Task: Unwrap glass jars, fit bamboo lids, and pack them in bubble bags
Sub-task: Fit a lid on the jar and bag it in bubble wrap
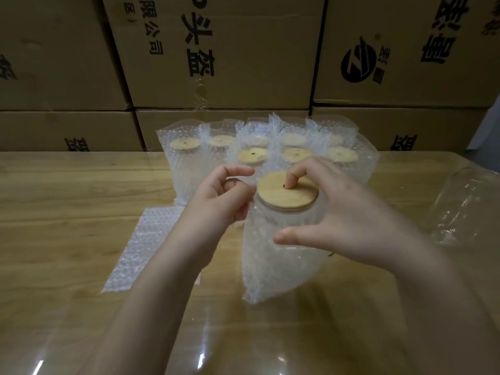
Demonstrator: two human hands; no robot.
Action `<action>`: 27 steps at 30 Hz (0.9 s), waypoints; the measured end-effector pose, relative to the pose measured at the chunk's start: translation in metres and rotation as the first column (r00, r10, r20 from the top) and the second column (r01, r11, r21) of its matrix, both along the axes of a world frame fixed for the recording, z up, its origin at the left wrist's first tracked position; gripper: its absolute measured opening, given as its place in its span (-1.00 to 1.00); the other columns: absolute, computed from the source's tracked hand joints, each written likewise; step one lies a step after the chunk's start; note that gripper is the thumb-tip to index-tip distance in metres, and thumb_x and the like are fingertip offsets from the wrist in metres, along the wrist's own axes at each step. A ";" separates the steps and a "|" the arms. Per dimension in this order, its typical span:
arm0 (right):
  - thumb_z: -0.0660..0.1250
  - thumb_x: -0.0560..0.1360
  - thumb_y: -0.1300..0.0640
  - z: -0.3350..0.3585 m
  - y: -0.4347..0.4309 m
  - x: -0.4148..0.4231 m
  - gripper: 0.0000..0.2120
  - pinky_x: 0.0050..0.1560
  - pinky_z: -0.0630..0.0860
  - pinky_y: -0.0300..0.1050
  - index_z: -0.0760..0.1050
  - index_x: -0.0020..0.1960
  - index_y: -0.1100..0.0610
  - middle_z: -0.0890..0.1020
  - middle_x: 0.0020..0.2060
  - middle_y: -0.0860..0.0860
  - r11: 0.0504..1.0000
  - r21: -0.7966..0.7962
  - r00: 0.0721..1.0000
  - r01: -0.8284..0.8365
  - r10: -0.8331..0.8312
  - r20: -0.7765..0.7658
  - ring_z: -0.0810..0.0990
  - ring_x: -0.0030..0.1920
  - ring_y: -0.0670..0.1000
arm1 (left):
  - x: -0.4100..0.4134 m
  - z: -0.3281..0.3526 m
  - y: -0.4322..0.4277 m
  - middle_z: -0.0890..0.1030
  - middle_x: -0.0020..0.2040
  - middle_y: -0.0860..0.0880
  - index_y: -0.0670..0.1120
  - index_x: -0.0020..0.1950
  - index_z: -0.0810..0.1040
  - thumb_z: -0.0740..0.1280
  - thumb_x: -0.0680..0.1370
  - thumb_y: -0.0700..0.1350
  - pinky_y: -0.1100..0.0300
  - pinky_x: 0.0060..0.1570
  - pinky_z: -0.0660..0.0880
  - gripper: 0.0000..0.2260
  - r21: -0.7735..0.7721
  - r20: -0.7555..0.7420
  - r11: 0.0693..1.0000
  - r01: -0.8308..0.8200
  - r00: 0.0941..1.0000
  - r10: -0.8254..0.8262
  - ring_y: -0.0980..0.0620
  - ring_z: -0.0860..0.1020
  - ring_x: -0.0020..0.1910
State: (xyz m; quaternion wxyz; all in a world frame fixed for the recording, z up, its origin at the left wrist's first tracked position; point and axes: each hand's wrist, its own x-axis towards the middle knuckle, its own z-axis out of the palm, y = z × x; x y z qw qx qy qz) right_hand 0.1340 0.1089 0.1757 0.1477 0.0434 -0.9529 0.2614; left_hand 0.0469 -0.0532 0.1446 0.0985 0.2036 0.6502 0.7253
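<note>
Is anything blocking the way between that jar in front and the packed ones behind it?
Nothing visible does. The jar, in its bubble bag, stands just in front of the packed jars, with the left hand and right hand beside it.

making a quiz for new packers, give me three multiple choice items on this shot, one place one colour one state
1. Where do the flat bubble bags lie relative to the front jar? A) left of it B) right of it C) on the boxes
2. What colour is its bamboo lid? A) black B) pale tan C) white
3. Where is that lid? A) loose beside the jar B) seated on the jar C) in the left hand
Answers: 1 A, the pile sits on the table at its left; 2 B, light wood; 3 B, a right hand finger presses on it.
</note>
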 end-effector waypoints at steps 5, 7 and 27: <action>0.49 0.20 -0.26 -0.027 -0.010 -0.023 -0.48 -0.18 0.38 -0.20 0.22 -0.07 -0.19 0.32 -0.01 -0.28 0.998 -0.041 0.997 0.056 -0.053 0.056 0.42 -0.10 -0.23 | -0.010 -0.006 -0.006 0.49 -0.41 0.13 -0.01 0.07 0.53 0.32 0.56 -0.22 0.34 -0.32 0.46 -0.86 -0.132 -0.079 0.989 -0.058 0.996 0.048 0.21 0.47 -0.41; 0.49 0.22 -0.26 -0.036 -0.015 -0.029 -0.46 -0.16 0.45 -0.16 0.19 -0.05 -0.17 0.30 0.00 -0.22 0.997 0.014 0.995 0.072 -0.073 0.068 0.42 -0.10 -0.19 | -0.011 -0.009 -0.006 0.51 -0.38 0.15 0.03 0.02 0.54 0.33 0.55 -0.18 0.28 -0.30 0.48 -0.88 -0.270 -0.227 0.953 -0.138 0.971 0.076 0.22 0.48 -0.39; 0.15 0.56 -0.17 -0.043 0.006 -0.041 -0.70 -0.05 0.36 -0.34 0.43 0.25 -0.14 0.52 0.05 -0.28 0.907 -0.416 0.988 0.069 -0.003 0.157 0.47 0.06 -0.29 | 0.021 0.006 -0.012 0.38 -0.18 0.20 0.15 0.16 0.47 0.21 0.52 0.23 0.29 -0.25 0.40 -0.71 -0.751 -0.653 0.506 -0.423 0.584 -0.482 0.19 0.42 -0.26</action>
